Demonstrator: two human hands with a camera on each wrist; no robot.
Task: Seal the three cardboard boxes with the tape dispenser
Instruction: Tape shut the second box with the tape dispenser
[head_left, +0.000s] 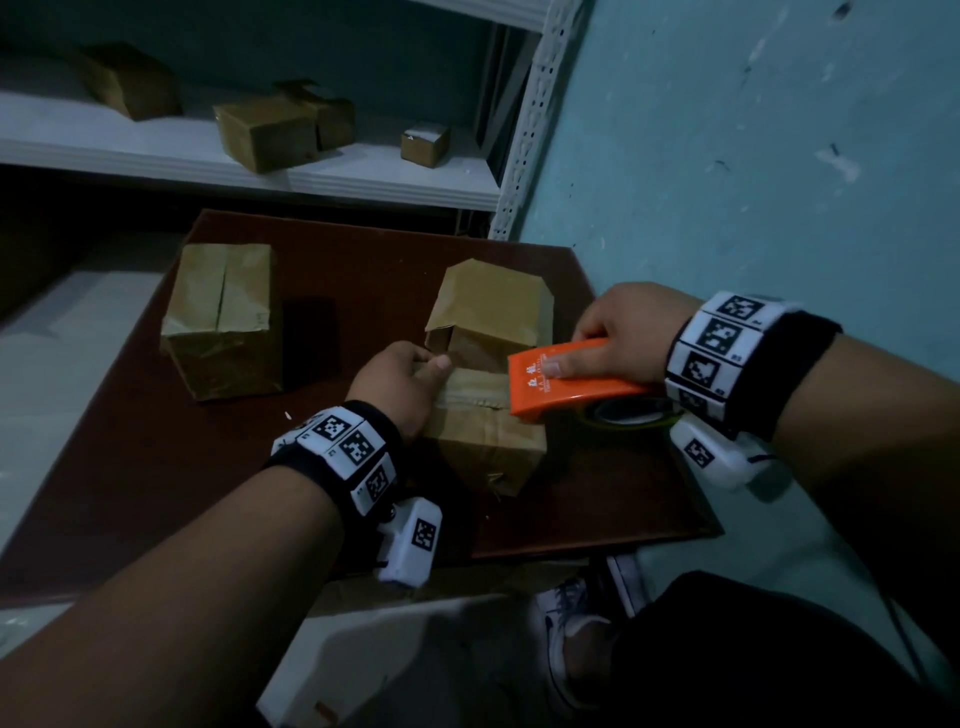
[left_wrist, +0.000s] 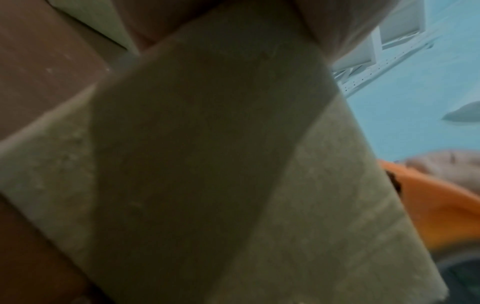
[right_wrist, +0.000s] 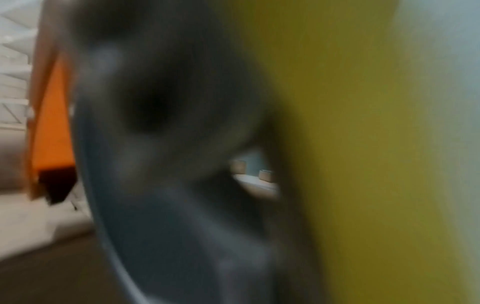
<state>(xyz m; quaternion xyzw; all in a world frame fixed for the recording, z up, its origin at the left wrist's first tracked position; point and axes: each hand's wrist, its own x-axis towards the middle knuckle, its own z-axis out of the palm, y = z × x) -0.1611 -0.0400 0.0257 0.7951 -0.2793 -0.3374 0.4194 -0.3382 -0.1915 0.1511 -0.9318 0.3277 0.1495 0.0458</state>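
Standing against a blue-green wall (head_left: 753, 156), a white shelf (head_left: 260, 171) with a few small cartons on it sits behind a dark brown worktop (head_left: 130, 441) that carries the three cardboard boxes. Of these, the left box (head_left: 223, 322) is the biggest and stands apart with its top seam showing no tape that I can make out; the far box (head_left: 493, 306) sits just behind the near box (head_left: 488, 431), the smallest, which is the one in hand.

An orange tape dispenser (head_left: 566, 384) rests with its front edge on the near box's top, its dark roll hanging off the box's right side. The right hand (head_left: 623, 338) is curled round the dispenser, thumb flat on its orange face. The left hand (head_left: 400, 384) clasps the near box's left end, thumb on top, steadying it. A strip of tape already runs along that top seam under the dispenser's nose. Both wrist views are too blurred to add detail.

To do this step well, I judge the left hand should keep firm downward pressure so the light box does not slide, while the dispenser stays low and square to the seam, pulled in one even stroke past the edge and down the side before the blade cuts. The main risk is wrinkled tape
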